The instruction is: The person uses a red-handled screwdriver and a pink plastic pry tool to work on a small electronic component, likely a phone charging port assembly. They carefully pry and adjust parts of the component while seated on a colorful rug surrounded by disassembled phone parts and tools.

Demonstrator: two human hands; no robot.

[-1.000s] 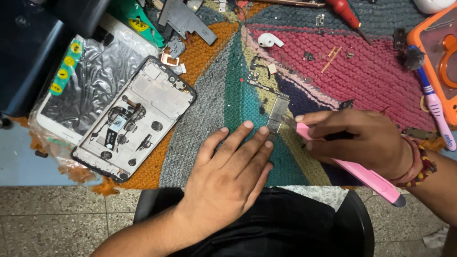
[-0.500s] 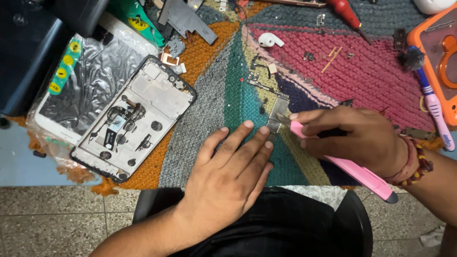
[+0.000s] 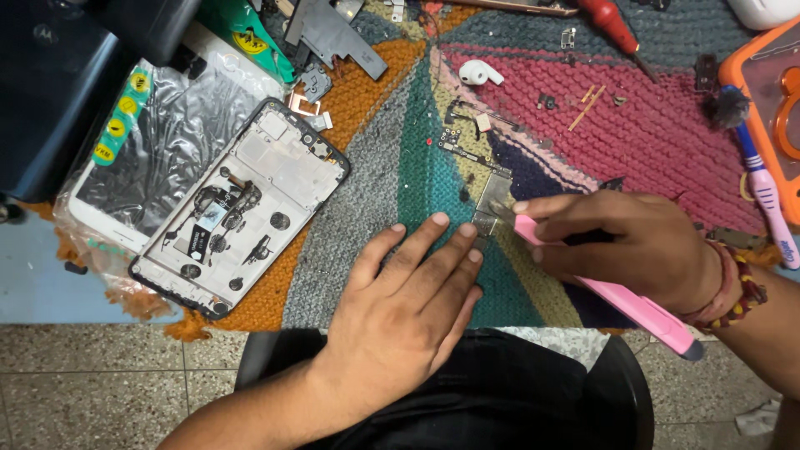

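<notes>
My left hand (image 3: 408, 308) lies flat on the knitted multicoloured mat (image 3: 375, 200), fingers together, its fingertips pressing the lower edge of a small metal circuit board (image 3: 493, 196). My right hand (image 3: 633, 246) grips a pink utility knife (image 3: 612, 292), and the blade tip touches the board near my left fingertips. A beaded bracelet circles my right wrist.
An opened phone frame (image 3: 242, 204) lies at the left on a plastic bag with a white phone (image 3: 150, 167). A white earbud (image 3: 482, 73), a red-handled screwdriver (image 3: 612, 23), a blue toothbrush (image 3: 762, 183), an orange tray (image 3: 771, 100), a grey metal bracket (image 3: 333, 37) and several small parts lie about.
My right hand has shifted the knife tip slightly leftward along the board. My left hand has stayed in place.
</notes>
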